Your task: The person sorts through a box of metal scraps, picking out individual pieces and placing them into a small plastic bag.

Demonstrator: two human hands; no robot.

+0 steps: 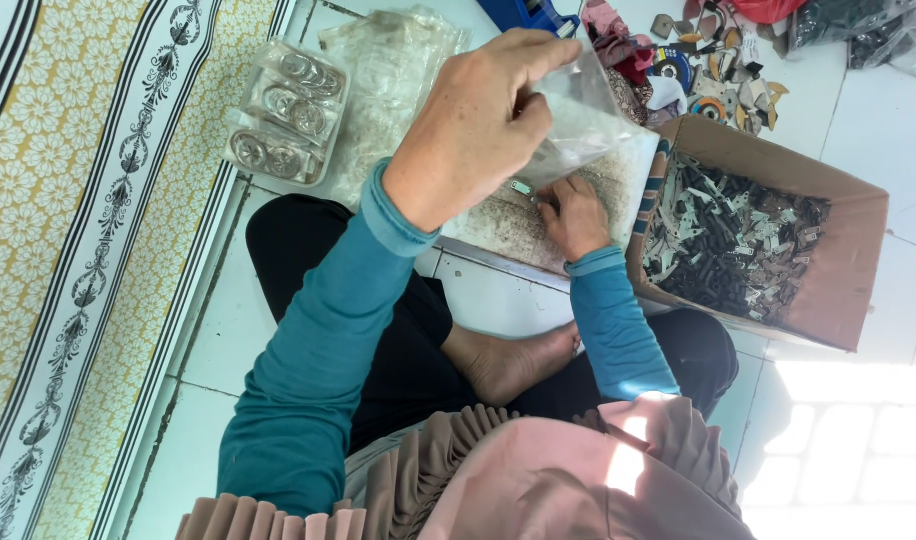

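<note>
Pink pleated cloth [498, 480] fills the bottom of the frame, nearest the lens, above it black trousers and 1 bare foot [508, 360] of a person seated on white floor tiles [858, 130]. Patterned yellow mat [68, 250] runs down the left edge.

Cardboard box [858, 260], right of centre, open, heaped with small dark and pale metal pieces [738, 250]. Worn flat board [518, 225] across the lap, centre frame.

Left hand [478, 125], teal sleeve, upper centre: fingers pinched shut on the mouth of a clear plastic bag [588, 125], holding it up over the board. Right hand [576, 215] just below, fingertips closed on a small metal piece [521, 187] at the bag's opening.

Upper left: 2 clear packets, one showing round silvery parts [288, 110], one crumpled [388, 70]. Top right: scattered scraps and cloth [718, 60].

Risks, as judged: bag mouth held by 1 pinch only; if it sags, the piece may miss and drop onto the board or tiles. Piece is tiny, so a slip of the fingertips could lose it. Box sits tilted by the knee; a nudge could spill it.
</note>
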